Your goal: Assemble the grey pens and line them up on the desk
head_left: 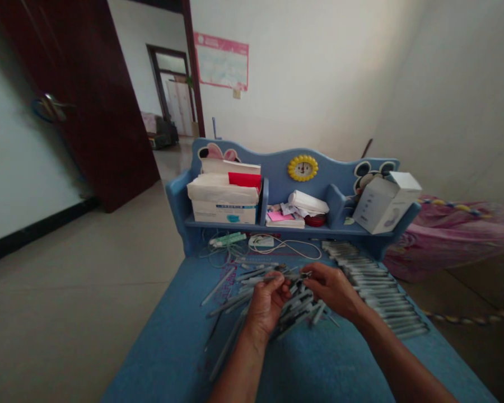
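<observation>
Over a loose heap of slim grey pens on a blue desk, both my hands are raised close together. My left hand is closed round a pen, which lies roughly level and points toward the other hand. At that pen's right end, the fingers of my right hand pinch a small, dark and shiny piece, too small to name. Whether this piece is part of the pen, I cannot tell. To the right, many more pens lie side by side in a long slanting row.
A blue shelf at the back carries a tissue-filled carton, papers, a white roll and a white box. Below it lie a white cable and green-white tubes. Pink cloth hangs beyond the right edge.
</observation>
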{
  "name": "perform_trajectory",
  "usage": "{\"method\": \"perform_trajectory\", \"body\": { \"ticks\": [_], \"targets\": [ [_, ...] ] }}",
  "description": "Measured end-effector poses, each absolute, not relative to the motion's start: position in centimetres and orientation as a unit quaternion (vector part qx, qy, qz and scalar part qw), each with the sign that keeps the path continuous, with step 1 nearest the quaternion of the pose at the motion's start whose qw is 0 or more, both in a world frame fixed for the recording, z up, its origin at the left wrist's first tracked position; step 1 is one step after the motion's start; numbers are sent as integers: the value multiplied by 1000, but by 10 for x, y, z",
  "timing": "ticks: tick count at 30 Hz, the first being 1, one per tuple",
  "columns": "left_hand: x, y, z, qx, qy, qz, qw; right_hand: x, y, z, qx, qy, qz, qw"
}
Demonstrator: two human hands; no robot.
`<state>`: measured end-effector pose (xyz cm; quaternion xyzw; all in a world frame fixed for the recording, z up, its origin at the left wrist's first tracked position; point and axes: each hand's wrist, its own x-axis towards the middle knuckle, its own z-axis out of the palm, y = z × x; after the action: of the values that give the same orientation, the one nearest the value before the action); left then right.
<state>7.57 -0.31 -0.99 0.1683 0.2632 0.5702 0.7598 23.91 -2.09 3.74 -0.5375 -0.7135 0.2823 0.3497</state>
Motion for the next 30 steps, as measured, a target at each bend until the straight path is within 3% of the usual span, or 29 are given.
{"method": "perform_trajectory", "body": {
  "ticks": [17,23,30],
  "targets": [
    [76,4,-3,180,310,567,741,233,-19,37,-531,-693,302,383],
    [74,6,-5,226,308,564,732,229,-14,29,-518,-562,497,410],
    [75,4,-5,324,316,560,694,228,-13,20,-527,-461,591,400]
  ]
}}
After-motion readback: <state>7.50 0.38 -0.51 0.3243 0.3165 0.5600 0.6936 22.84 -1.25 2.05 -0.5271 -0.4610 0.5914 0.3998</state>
